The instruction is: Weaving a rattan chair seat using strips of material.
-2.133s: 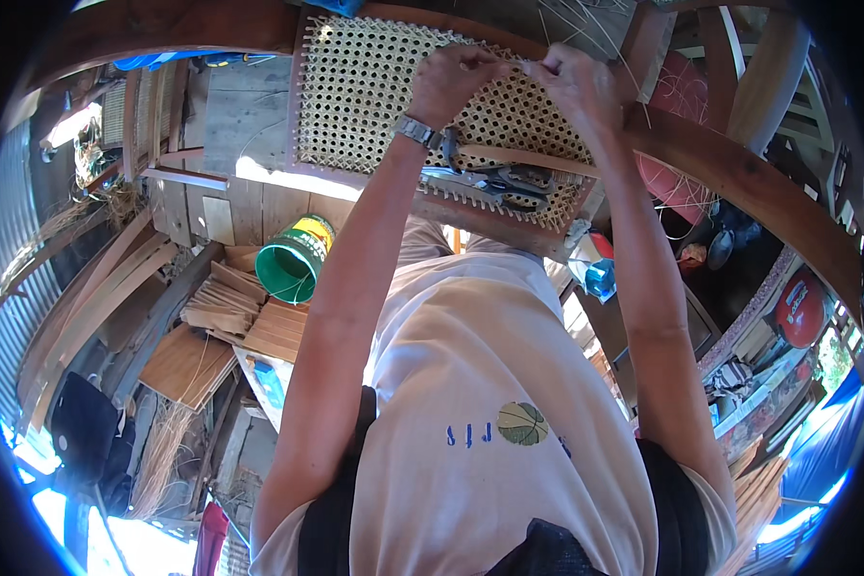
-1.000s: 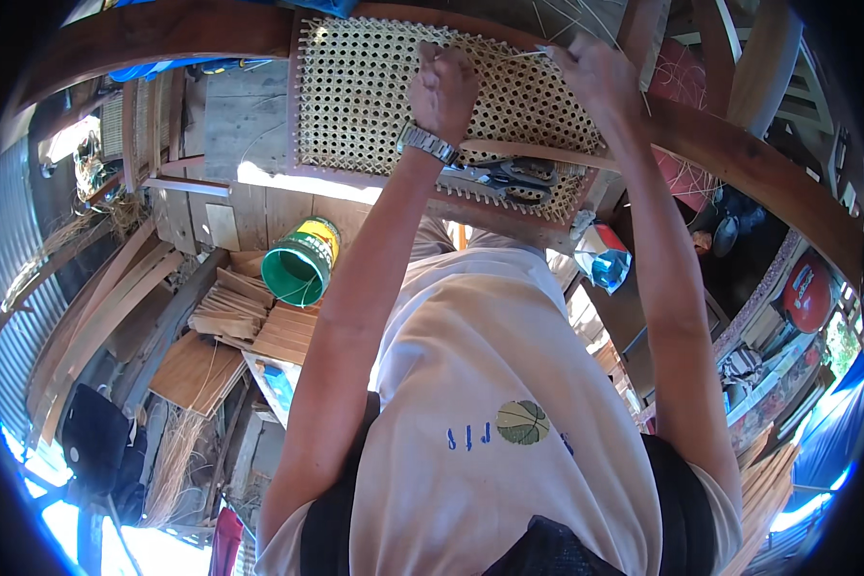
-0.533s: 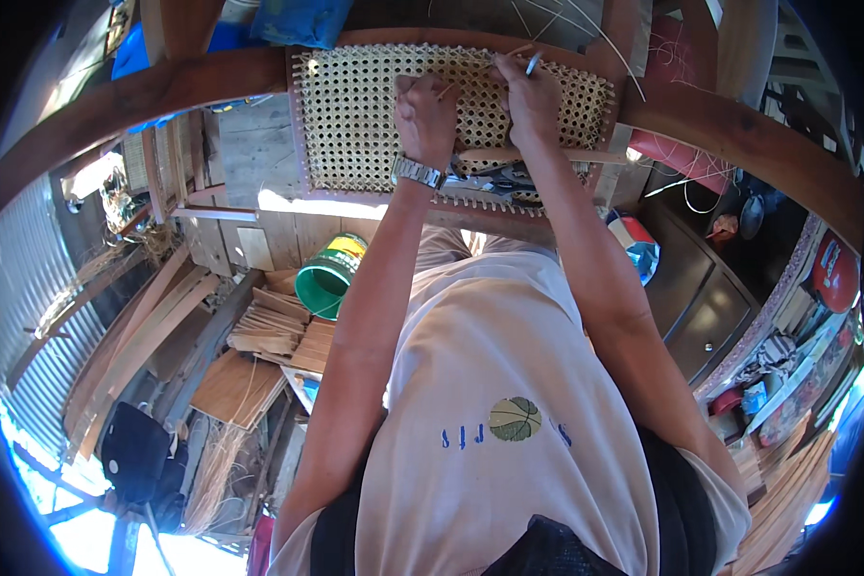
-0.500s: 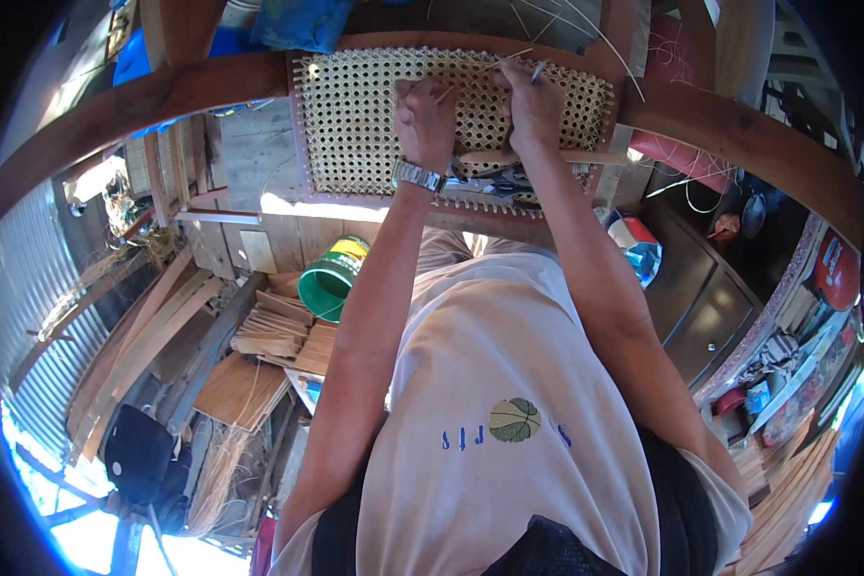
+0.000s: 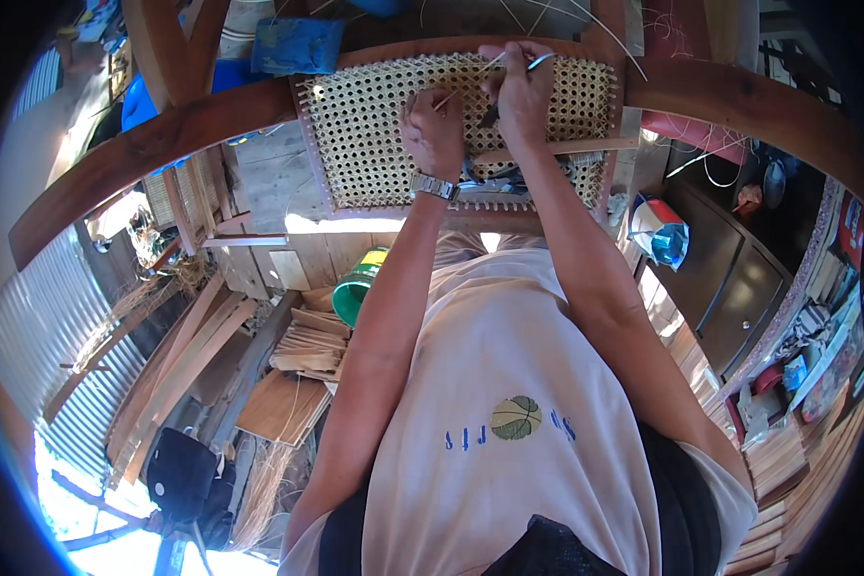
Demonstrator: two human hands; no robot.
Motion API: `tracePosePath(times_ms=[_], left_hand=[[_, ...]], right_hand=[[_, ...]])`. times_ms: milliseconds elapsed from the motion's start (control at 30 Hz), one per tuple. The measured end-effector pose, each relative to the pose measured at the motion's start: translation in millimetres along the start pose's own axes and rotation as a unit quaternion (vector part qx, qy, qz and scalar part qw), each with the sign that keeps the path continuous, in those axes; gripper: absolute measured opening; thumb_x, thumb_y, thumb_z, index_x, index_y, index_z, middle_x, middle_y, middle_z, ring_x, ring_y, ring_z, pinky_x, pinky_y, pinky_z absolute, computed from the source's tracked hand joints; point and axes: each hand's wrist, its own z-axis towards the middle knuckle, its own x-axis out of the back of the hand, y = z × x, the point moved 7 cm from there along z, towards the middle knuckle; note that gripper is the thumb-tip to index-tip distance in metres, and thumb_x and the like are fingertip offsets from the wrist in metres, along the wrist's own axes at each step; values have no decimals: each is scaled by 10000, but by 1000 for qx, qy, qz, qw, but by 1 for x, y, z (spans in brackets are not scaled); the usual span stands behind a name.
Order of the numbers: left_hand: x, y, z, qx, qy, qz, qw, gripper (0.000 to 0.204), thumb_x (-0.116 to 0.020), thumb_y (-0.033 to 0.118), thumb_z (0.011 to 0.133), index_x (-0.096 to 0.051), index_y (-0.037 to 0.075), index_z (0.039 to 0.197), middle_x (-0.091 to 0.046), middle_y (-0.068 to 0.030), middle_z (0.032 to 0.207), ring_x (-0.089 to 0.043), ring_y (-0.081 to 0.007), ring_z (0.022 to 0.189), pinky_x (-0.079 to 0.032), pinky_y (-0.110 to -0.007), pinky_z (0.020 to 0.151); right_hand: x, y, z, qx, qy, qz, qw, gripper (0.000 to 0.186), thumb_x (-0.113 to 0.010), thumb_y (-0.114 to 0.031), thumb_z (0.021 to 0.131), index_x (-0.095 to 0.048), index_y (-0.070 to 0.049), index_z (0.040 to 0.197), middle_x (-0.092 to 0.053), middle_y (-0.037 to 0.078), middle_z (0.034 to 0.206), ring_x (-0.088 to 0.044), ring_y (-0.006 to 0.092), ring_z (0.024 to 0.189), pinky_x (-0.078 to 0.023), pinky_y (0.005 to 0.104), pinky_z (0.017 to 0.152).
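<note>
A woven cane panel [image 5: 355, 134] in a reddish wooden frame lies in front of me. My left hand [image 5: 434, 132] rests on its middle, fingers pinched on a thin pale cane strand [image 5: 444, 100]. To the right and a little farther off, my right hand [image 5: 525, 101] is closed round a slim tool with a shiny metal end [image 5: 541, 60] and a dark part below the palm; its kind is unclear. Another length of strand runs toward the right fingertips. Nearer me on the panel lie a flat wooden stick [image 5: 586, 147] and several metal tools [image 5: 499, 184], partly covered by my right arm.
Curved wooden arms [image 5: 154, 125] flank the panel. A blue container [image 5: 298, 46] stands beyond its left corner. A green bucket [image 5: 353, 288] and stacked wood pieces [image 5: 307, 341] sit at left below; a blue-and-red bag [image 5: 659, 233] and a dark cabinet [image 5: 739, 298] are at right.
My right hand has moved slightly away from me, and its tool has tilted. The left hand has shifted a little nearer me on the panel. The whole view has shifted somewhat.
</note>
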Motion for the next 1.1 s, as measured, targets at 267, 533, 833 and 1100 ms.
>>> tracePosePath(times_ms=[267, 533, 833, 1100], left_hand=[[1, -12, -4, 52, 15, -13, 998, 126, -759, 134, 715, -719, 44, 793, -704, -119, 815, -679, -277, 736, -537, -365, 690], [-3, -3, 1, -37, 4, -1, 999, 92, -737, 98, 733, -690, 71, 808, -676, -79, 761, -641, -238, 746, -524, -355, 689], [-23, 68, 42, -299, -49, -14, 953, 130, -720, 117, 807, -743, 69, 926, -661, -83, 801, -622, -250, 788, -525, -382, 714], [10, 71, 49, -42, -198, -404, 892, 246, -752, 265, 859, -723, 29, 923, -686, -47, 728, -625, -102, 625, -480, -244, 570]], right_hand=[[34, -52, 80, -76, 37, -126, 988, 256, -551, -211, 993, -570, -60, 787, -466, -10, 589, -401, 101, 456, -319, 293, 422], [60, -71, 129, 34, 132, -35, 990, 153, -583, -162, 953, -545, -95, 821, -416, -27, 587, -385, 102, 455, -308, 288, 410], [0, -147, 57, 42, -64, -174, 982, 221, -614, -262, 966, -566, -61, 1042, -478, -19, 684, -429, 72, 501, -366, 257, 437], [50, -105, 53, 107, -149, -590, 786, 348, -488, -367, 996, -569, -31, 957, -597, 71, 723, -597, 184, 580, -475, 359, 519]])
